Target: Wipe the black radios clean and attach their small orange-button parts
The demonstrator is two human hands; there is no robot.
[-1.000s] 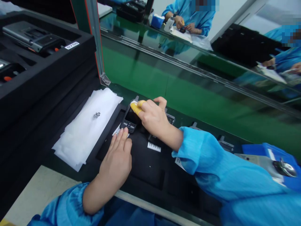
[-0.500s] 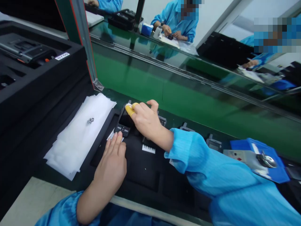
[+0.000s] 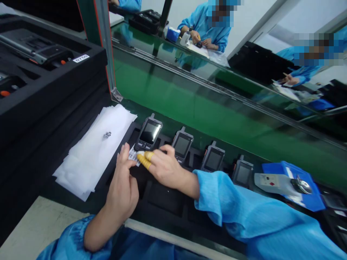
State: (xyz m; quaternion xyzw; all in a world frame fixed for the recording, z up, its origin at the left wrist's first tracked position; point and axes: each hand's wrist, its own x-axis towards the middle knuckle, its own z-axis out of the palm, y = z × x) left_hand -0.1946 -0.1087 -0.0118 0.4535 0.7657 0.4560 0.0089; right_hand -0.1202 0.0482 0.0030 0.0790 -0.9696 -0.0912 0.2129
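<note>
At the near-left corner of the black foam tray [image 3: 162, 202], both hands meet on a small white label [image 3: 132, 155]. The label lies at 6 o'clock of the leftmost handheld device [image 3: 148, 133], just beside its keypad end. It is mostly covered, so its long axis cannot be told.

- Left hand [image 3: 123, 182]: open, fingers straight and together, tips resting on the label's left edge.
- Right hand [image 3: 162, 168]: loosely curled, not closed around anything. Two fingertips in yellow finger cots [image 3: 144, 159] press on the label's right edge, and the thumb stands apart.

The device sits screen-up in its tray pocket. Its long axis runs from 7 o'clock to 1 o'clock, with the antenna stub pointing to 1 o'clock. Three more devices [image 3: 213, 159] sit in the same row toward 3 o'clock, oriented alike.

A stack of white sheets [image 3: 92, 155] lies at 9 o'clock of the hands, touching the tray edge. A blue dispenser [image 3: 294, 184] stands well apart at 3 o'clock.
</note>
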